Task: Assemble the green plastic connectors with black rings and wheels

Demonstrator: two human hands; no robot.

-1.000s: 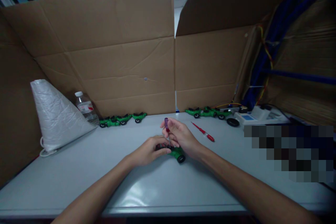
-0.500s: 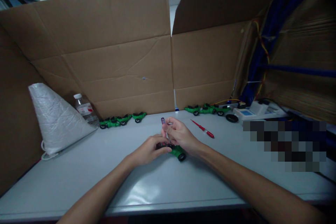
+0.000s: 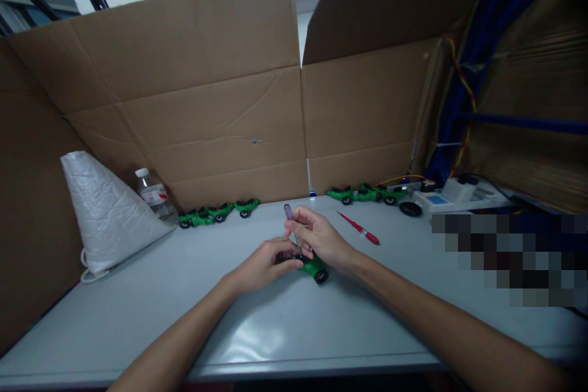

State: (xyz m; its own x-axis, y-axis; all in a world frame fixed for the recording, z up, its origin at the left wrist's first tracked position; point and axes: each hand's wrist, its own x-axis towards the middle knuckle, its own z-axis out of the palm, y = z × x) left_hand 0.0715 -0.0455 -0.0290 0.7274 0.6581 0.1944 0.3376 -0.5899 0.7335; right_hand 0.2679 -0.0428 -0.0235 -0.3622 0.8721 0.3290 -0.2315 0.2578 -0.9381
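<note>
A green toy car with black wheels rests on the table in front of me. My left hand is closed around its left part and hides much of it. In my right hand is a screwdriver with a purple, see-through handle, gripped between thumb and fingers. Its shaft points down and its tip meets the top of the car; the exact contact spot is too small to make out. A second, red screwdriver lies on the table beyond my right hand.
Several green toy cars stand along the cardboard wall, at the left and right. A silvery bag and a water bottle are at far left. A black ring and a power strip lie at right.
The view has shifted slightly, so everything appears a little lower and to the right. The purple screwdriver's handle leans slightly differently in my right hand. My left hand keeps its hold on the car.
</note>
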